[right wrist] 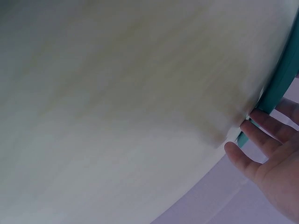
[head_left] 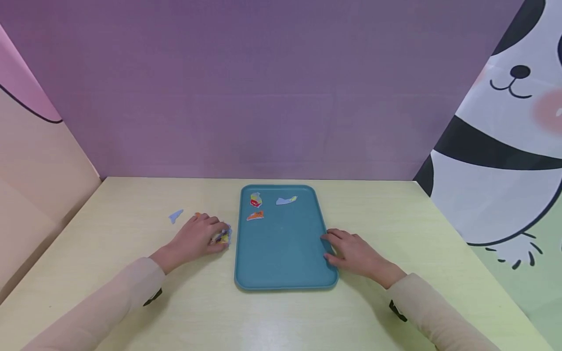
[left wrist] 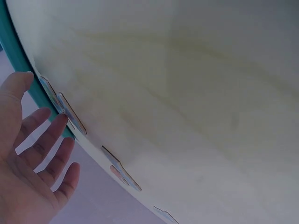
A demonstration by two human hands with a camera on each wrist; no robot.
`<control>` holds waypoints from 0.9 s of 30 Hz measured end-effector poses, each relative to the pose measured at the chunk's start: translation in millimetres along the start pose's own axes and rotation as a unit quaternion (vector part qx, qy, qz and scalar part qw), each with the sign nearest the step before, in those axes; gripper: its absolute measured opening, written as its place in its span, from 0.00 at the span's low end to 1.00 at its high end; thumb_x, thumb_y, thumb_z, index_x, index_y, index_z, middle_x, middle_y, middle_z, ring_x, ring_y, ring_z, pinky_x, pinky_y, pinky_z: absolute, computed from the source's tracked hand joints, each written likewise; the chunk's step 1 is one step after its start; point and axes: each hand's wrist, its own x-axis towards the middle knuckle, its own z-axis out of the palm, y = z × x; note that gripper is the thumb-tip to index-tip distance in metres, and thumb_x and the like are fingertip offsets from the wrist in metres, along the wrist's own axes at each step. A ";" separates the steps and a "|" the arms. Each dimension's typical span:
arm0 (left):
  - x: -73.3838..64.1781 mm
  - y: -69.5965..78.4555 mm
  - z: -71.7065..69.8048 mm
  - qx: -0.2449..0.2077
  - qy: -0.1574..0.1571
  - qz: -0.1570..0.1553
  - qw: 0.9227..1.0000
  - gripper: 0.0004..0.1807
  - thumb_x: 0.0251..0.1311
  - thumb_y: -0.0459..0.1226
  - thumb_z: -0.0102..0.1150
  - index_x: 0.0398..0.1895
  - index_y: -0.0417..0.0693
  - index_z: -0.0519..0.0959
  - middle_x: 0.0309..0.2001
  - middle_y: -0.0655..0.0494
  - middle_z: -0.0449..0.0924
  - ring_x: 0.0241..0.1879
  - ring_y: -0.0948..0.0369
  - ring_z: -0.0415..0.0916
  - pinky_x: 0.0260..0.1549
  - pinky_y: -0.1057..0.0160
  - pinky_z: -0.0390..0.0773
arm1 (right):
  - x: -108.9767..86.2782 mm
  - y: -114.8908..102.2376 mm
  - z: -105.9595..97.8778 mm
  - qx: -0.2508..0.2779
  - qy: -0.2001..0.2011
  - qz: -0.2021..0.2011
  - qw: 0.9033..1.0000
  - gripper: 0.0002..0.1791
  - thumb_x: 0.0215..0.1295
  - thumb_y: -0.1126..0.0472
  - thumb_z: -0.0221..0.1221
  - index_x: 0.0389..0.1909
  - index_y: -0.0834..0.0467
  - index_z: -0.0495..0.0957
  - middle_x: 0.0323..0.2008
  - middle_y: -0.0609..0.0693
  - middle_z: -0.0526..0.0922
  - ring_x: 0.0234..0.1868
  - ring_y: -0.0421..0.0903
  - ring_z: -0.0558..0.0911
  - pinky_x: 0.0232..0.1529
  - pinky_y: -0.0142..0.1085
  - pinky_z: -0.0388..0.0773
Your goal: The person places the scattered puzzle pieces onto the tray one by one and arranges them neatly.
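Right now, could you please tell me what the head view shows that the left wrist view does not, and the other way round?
Only the head view: the right hand at the edge of the tray, three pieces lying in it, and the panda picture.

Only the left wrist view: the palm side of the left hand and an edge-on look at loose pieces outside the tray.

Both: the left hand, at least part of the tray, loose pieces and the tabletop.

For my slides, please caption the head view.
Left hand at colorful pieces, right hand at edge of blue tray.
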 end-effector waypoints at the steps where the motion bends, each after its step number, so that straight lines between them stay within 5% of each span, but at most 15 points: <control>1: -0.2 0.2 0.5 0.000 0.000 -0.001 1.000 0.21 0.45 0.50 0.66 0.41 0.50 0.80 0.34 0.57 0.79 0.36 0.55 0.72 0.41 0.50 0.72 | -0.1 0.1 -0.2 0.001 0.000 0.000 1.000 0.24 0.59 0.53 0.57 0.53 0.61 0.72 0.53 0.59 0.74 0.53 0.55 0.75 0.44 0.51 0.74; 27: 2.3 -0.8 -1.0 -0.044 -0.025 0.001 0.999 0.19 0.45 0.42 0.67 0.42 0.46 0.80 0.36 0.55 0.80 0.33 0.59 0.72 0.34 0.58 0.72 | -0.2 0.2 -0.2 -0.001 -0.003 0.000 1.000 0.24 0.59 0.52 0.57 0.53 0.62 0.72 0.53 0.60 0.74 0.53 0.55 0.75 0.44 0.51 0.74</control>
